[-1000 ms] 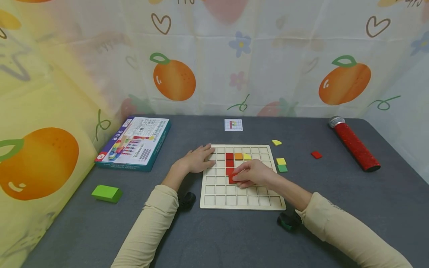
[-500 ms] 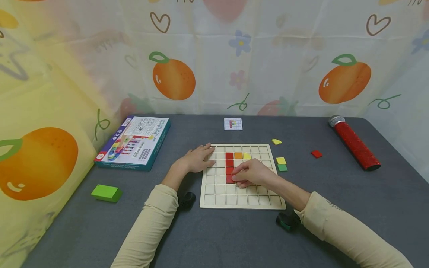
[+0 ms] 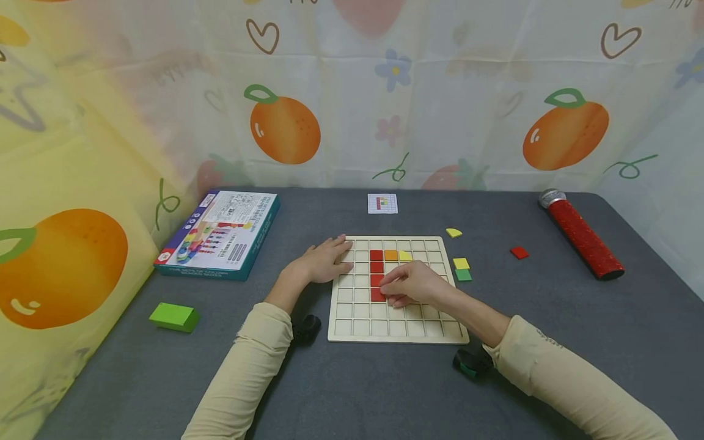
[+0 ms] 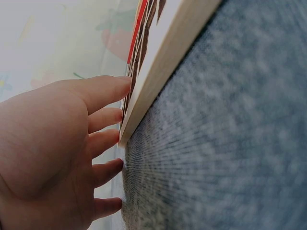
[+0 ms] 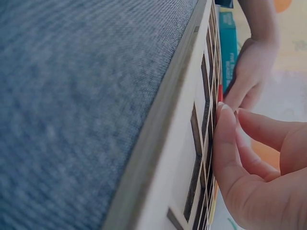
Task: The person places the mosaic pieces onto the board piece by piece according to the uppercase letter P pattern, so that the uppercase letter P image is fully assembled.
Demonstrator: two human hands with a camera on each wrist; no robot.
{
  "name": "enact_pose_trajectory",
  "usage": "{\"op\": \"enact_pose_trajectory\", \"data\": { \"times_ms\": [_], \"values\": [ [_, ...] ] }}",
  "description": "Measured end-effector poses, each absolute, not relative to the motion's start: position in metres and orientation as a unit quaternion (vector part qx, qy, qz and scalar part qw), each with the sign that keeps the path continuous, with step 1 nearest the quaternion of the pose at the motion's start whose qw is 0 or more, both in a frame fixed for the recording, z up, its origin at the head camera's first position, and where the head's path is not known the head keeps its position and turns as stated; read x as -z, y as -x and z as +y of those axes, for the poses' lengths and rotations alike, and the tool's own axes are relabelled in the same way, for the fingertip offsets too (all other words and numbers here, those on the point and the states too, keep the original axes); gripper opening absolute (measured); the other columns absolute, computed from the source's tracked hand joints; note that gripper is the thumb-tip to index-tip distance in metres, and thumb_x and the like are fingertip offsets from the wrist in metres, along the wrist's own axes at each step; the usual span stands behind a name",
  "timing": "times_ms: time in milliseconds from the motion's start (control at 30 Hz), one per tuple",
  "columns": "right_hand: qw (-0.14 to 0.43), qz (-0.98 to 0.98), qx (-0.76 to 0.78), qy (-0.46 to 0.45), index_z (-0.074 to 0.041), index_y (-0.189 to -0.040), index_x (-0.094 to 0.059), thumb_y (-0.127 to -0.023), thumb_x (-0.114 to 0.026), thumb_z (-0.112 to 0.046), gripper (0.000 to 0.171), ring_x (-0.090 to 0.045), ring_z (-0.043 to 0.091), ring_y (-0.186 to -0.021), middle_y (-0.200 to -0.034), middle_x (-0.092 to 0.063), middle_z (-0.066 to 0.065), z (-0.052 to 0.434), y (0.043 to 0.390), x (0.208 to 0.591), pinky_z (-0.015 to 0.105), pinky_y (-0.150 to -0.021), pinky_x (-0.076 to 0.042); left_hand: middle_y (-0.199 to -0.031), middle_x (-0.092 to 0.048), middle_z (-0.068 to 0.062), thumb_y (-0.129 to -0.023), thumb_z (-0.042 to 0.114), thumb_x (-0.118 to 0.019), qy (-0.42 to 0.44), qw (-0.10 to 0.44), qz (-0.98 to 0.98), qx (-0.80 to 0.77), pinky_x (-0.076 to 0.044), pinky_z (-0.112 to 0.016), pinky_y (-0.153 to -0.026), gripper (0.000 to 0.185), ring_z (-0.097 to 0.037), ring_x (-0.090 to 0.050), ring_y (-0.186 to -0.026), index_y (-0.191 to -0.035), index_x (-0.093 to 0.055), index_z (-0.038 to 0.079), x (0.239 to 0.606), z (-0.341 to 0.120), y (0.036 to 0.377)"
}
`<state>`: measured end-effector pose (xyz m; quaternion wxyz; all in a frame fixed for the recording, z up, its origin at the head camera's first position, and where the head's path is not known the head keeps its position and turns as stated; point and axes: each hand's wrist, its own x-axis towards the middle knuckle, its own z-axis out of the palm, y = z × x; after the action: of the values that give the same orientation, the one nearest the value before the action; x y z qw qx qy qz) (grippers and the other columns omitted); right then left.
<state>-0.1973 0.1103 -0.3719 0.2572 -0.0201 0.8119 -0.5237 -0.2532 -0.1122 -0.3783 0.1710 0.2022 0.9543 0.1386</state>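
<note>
A pale wooden grid board lies flat on the dark grey table. My left hand rests on its upper left edge, fingers spread; in the left wrist view the thumb touches the board's side. Low in a column of red square tiles is a red tile, lying level in its cell. The curled thumb and fingers of my right hand pinch at this tile's right side; the fingertips partly hide the contact. An orange tile and a yellow quarter-round tile sit right of the top red tile.
Right of the board lie a yellow tile, a green tile, a yellow quarter-round piece and a red piece. A pattern card, a flat box, a green block and a red microphone surround it.
One second ago the lowest red tile sat slightly tilted in my right fingers; now it lies level in its cell. The left hand stays on the board.
</note>
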Motion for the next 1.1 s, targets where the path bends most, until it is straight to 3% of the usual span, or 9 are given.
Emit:
{"op": "enact_pose_trajectory", "data": {
  "times_ms": [300, 800, 1100],
  "values": [
    [0.257, 0.804, 0.536, 0.030, 0.002, -0.109, -0.067, -0.089, -0.068, -0.010, 0.023, -0.064, 0.015, -0.065, -0.080, -0.067, 0.012, 0.113, 0.198, 0.373, 0.027, -0.064, -0.055, -0.158, -0.012, -0.008, -0.100, 0.038, -0.047, -0.202, 0.173, 0.954, -0.140, -0.010, -0.055, -0.111, 0.063, -0.031, -0.009, -0.143, -0.153, -0.023, 0.013, 0.376, -0.112, 0.252],
    [0.303, 0.723, 0.617, 0.066, 0.005, -0.124, -0.057, -0.095, -0.061, -0.018, 0.037, -0.064, 0.021, -0.084, -0.099, -0.065, 0.015, 0.142, 0.202, 0.375, 0.031, -0.078, -0.054, -0.158, -0.011, -0.008, -0.100, 0.038, -0.047, -0.207, 0.170, 0.953, -0.141, -0.010, -0.056, -0.110, 0.064, -0.031, -0.008, -0.143, -0.153, -0.022, 0.012, 0.378, -0.114, 0.251],
    [0.299, 0.684, 0.662, 0.064, 0.012, -0.133, -0.046, -0.100, -0.051, -0.014, 0.042, -0.063, 0.016, -0.081, -0.101, -0.064, 0.014, 0.162, 0.207, 0.373, 0.030, -0.080, -0.053, -0.158, -0.011, -0.008, -0.100, 0.038, -0.047, -0.206, 0.171, 0.953, -0.144, -0.010, -0.056, -0.110, 0.064, -0.030, -0.008, -0.144, -0.153, -0.022, 0.012, 0.377, -0.113, 0.251]
  ]
}}
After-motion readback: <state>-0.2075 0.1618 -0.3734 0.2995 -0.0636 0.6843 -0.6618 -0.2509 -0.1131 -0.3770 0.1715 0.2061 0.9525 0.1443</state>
